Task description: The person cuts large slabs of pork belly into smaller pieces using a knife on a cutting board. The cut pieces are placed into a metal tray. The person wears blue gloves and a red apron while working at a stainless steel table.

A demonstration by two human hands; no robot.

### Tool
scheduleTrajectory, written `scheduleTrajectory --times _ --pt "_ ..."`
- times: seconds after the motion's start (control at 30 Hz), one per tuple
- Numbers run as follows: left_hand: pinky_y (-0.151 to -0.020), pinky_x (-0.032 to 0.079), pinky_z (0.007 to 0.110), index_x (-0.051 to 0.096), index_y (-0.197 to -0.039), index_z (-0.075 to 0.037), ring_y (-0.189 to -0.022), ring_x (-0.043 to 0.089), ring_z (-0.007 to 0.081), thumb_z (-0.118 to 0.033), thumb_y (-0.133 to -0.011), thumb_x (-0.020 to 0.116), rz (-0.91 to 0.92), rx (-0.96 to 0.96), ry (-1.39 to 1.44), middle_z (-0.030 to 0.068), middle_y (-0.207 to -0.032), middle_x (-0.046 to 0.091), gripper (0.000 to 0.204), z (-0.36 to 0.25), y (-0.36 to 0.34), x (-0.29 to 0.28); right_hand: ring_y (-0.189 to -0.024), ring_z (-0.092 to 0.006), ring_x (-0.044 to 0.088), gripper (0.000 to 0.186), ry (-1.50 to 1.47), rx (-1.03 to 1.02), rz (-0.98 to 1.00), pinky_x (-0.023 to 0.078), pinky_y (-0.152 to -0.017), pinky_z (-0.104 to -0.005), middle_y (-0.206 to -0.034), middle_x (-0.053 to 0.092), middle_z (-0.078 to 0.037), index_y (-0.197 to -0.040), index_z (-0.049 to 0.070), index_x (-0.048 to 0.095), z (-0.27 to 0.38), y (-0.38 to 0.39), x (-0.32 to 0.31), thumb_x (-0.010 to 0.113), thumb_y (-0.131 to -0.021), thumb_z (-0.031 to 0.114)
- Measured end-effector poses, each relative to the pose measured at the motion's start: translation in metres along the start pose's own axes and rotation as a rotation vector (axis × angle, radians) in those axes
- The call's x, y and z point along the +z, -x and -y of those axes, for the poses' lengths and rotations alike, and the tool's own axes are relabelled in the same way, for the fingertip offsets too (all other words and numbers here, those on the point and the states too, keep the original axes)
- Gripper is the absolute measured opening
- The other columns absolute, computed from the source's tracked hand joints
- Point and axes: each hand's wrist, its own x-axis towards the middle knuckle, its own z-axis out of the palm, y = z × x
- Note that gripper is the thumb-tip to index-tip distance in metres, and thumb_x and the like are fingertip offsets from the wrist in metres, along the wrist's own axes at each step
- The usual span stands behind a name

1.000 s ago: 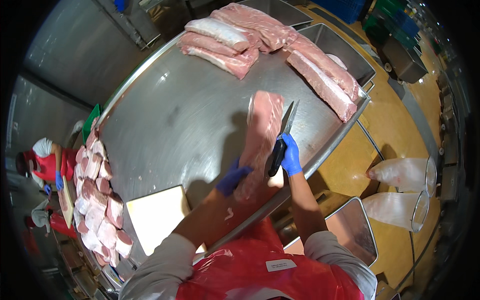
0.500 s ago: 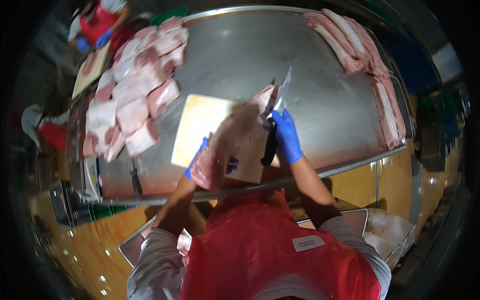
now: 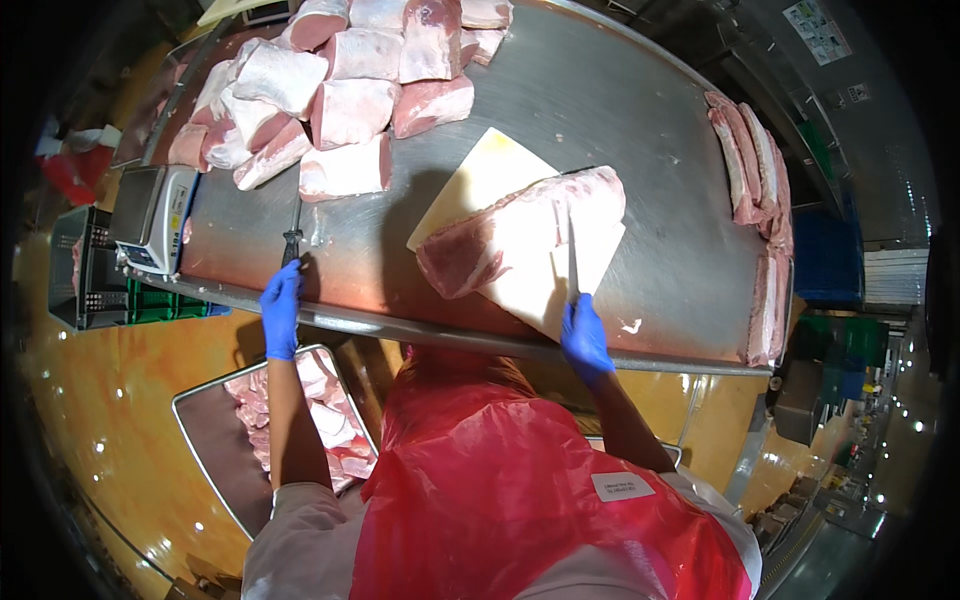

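Observation:
A large slab of raw meat (image 3: 500,232), pale with fat on top, lies slantwise across the white cutting board (image 3: 450,200). My right hand (image 3: 585,338), in a blue glove, is closed around the handle of a knife (image 3: 573,265). The knife's blade points away from me, over the slab's right part. Off to the left, my gloved left hand (image 3: 281,312) has its fingers closed at the near end of a sharpening steel's black handle (image 3: 291,246). The steel's thin rod points away from me, toward the pile of meat pieces.
Many cut meat pieces (image 3: 355,110) cover the table's far left. Long meat strips (image 3: 762,190) lie along the right edge. A scale (image 3: 160,220) stands at the left edge beside a dark crate (image 3: 78,265). Below the table's front edge, a tray (image 3: 215,430) holds meat chunks.
My left hand has let go of the meat and moved left onto the sharpening steel. The slab now lies flatter across the board. My right hand keeps the knife. The view has shifted.

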Motion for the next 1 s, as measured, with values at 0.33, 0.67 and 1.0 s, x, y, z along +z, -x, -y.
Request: scheduleTrajectory --times 0.33,0.67,1.0 --pt "-0.106 0.043 0.052 0.039 -0.150 0.003 -0.129 0.053 0.0395 -0.048 -0.082 0.077 0.425 0.762 -0.868 0.0277 -0.141 0.051 0.093 -0.061 0.020 0.230 -0.075 -0.0547 0.062 0.018 0.176 -0.109 -0.049 0.047 -0.066 -0.0620 -0.082 0.064 -0.033 -0.105 0.001 0.043 0.049 -0.079 0.023 0.047 -0.104 0.018" --pt "-0.093 0.046 0.054 0.023 -0.154 0.006 -0.109 0.058 0.0315 -0.063 -0.060 0.086 0.559 0.661 -1.424 0.0193 -0.117 0.057 0.133 -0.085 0.050 0.328 -0.081 -0.0512 0.064 0.019 0.463 -0.061 0.278 0.051 -0.071 -0.0591 -0.090 0.063 -0.033 -0.110 -0.001 0.045 -0.016 -0.018 0.015 0.046 -0.101 0.016" --pt "-0.082 0.047 0.051 0.030 -0.154 0.000 -0.094 0.062 0.0284 -0.046 -0.071 0.086 0.382 0.617 -1.457 0.0133 -0.106 0.059 0.111 -0.070 0.025 0.338 -0.100 -0.0492 0.066 0.028 0.369 -0.087 0.459 0.053 -0.087 -0.0527 -0.110 0.064 -0.037 -0.110 -0.006 0.049 0.079 -0.143 0.011 0.042 -0.102 0.019"
